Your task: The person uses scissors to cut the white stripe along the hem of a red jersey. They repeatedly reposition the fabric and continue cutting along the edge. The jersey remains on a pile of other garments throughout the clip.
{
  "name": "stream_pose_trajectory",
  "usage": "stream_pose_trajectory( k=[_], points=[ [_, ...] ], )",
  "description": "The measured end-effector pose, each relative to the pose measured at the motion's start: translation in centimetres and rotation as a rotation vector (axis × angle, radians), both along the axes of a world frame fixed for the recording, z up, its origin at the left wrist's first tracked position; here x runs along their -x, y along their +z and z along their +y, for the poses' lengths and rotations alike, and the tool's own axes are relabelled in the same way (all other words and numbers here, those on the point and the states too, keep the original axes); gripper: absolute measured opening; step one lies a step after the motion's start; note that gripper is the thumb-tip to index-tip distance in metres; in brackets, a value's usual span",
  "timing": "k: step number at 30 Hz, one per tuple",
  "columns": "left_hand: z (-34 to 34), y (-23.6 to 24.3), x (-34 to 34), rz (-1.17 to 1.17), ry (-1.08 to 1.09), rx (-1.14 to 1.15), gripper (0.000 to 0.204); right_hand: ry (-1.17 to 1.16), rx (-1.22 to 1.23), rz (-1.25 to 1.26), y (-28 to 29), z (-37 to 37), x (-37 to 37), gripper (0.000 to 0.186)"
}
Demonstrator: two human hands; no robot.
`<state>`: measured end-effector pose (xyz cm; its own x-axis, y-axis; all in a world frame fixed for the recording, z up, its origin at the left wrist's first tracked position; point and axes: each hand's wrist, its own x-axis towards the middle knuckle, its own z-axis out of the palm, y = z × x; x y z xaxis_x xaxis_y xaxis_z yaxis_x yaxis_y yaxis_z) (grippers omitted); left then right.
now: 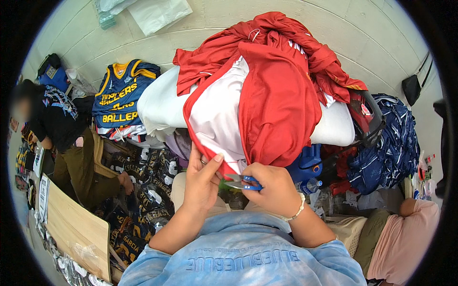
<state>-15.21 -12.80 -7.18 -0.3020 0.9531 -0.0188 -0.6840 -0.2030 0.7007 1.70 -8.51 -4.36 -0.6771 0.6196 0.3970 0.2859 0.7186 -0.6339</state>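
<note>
Left hand (pixel 202 178) pinching lower hem of red-and-white jersey (pixel 248 109), fingers closed on fabric, thumb raised. Right hand (pixel 272 188) fisted around small blue-handled snips (pixel 243 182), blades at hem edge, just beside left thumb. Jersey draped over white padded mound (pixel 157 107), centre frame. Navy-and-yellow jersey (pixel 119 97) lying left. Seated person in black top (pixel 57 119) at far left.

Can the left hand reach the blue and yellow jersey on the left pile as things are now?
Probably not without letting go. The left hand pinches the hem of the red and white garment, beside the right hand with its blue-handled snips. The blue and yellow jersey lies apart, up and to the left.
</note>
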Motion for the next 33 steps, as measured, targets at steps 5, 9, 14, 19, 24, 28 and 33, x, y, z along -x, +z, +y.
stream_pose_trajectory(
  k=[5, 9, 14, 19, 24, 28, 33],
  points=[
    [2.3, -3.1, 2.3, 0.156, 0.155, 0.094, 0.062, 0.111, -0.173, -0.144, 0.3, -0.4, 0.1, 0.021],
    [3.2, -4.8, 5.6, 0.677, 0.165, 0.253, 0.026, 0.159, -0.133, -0.193, 0.6, -0.4, -0.3, 0.023],
    [2.8, -3.1, 7.4, 0.217, 0.049, 0.206, 0.029, 0.111, -0.1, -0.09, 0.7, 0.1, -1.0, 0.022],
    [2.2, -1.0, 4.9, -0.51, -0.239, -0.316, 0.05, -0.035, -0.035, 0.109, 0.6, 0.3, -0.8, 0.023],
    [0.4, -1.9, 0.0, -0.491, -0.354, -0.024, 0.059, -0.078, -0.041, 0.065, 0.5, 0.5, -0.7, 0.024],
    [-0.1, -0.9, -0.2, -0.1, -0.166, -0.137, 0.034, -0.067, -0.042, 0.077, 0.5, 0.5, -0.9, 0.024],
    [0.0, 0.9, -0.1, -0.008, -0.124, -0.033, 0.04, -0.056, -0.072, 0.035, 0.6, 0.7, -1.2, 0.027]
  ],
)
